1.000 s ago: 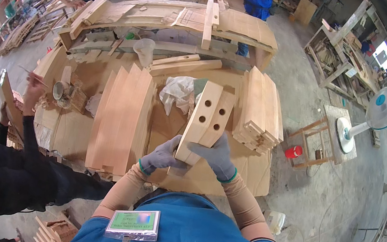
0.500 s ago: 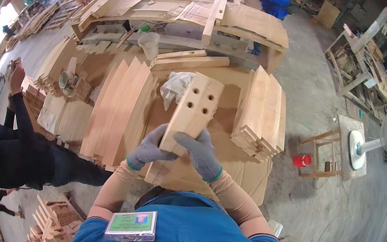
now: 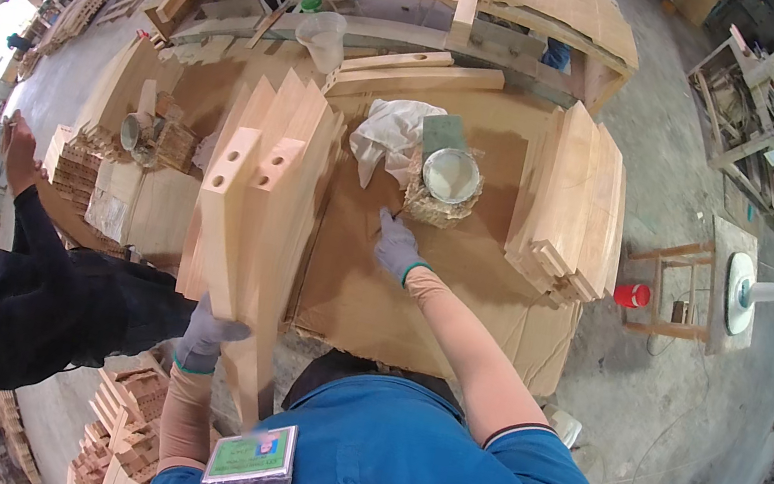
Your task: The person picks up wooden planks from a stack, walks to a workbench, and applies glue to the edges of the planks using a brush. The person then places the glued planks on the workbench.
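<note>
My left hand (image 3: 209, 330), in a grey glove, is closed round the lower end of a pale wooden piece (image 3: 219, 226) with round holes near its top. Right beside that piece stands a second holed wooden piece (image 3: 266, 223), its lower end reaching toward my body. My right hand (image 3: 396, 247), gloved too, is over the brown cardboard (image 3: 375, 316) with a finger stretched out and nothing visible held. Just beyond it is a round can (image 3: 451, 176) with whitish contents, on a rough-sided block. A green-grey block (image 3: 444, 133) and a crumpled white cloth (image 3: 386, 135) lie beside the can.
Stacked wooden boards (image 3: 570, 205) stand at the right. Two wooden strips (image 3: 418, 80) and a translucent cup (image 3: 321, 39) lie at the back, before a workbench (image 3: 546, 4). A co-worker in black (image 3: 51, 316) is at the left. A fan (image 3: 742, 291) and red container (image 3: 632, 295) stand right.
The holed wooden piece went from both hands to the left, where my left hand holds it. My right hand let go and moved forward toward the can, which is now uncovered to view.
</note>
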The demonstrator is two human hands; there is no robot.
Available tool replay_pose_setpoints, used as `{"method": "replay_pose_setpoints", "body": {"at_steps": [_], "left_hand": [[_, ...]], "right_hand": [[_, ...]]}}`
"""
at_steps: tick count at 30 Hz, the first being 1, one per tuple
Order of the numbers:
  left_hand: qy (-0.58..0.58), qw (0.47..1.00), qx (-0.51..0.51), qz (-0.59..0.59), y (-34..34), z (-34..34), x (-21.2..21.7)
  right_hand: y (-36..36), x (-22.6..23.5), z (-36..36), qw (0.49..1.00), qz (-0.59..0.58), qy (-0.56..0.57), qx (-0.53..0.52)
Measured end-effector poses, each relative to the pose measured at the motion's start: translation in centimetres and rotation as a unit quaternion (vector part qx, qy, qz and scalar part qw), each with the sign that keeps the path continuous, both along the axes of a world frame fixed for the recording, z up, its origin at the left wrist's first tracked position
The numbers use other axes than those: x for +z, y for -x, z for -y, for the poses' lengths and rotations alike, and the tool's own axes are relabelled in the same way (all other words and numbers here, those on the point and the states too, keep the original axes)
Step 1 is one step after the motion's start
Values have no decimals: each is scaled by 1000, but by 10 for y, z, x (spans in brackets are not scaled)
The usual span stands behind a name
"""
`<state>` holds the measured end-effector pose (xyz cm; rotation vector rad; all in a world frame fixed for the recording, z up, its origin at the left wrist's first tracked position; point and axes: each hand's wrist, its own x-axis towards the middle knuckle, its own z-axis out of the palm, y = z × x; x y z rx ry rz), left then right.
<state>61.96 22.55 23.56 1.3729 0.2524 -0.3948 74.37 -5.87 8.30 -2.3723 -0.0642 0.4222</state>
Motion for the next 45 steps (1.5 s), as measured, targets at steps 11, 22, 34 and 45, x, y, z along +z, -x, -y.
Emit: {"method": "replay_pose_setpoints", "body": {"at_steps": [11,22,34,45], "left_hand": [[0,990,-132,-44,-31,33,9],[-17,975,-221,-23,-52,63,19],[-19,979,-198,-39,-48,54,10],[-2,972,-230,-39,-63,67,17]], "right_hand": [[51,158,86,865,124,-457,-162],[-17,111,121,864,160,-385,-281],[-11,86,100,727,174,-553,-368],[-2,82,95,506,83,-742,-431]]}}
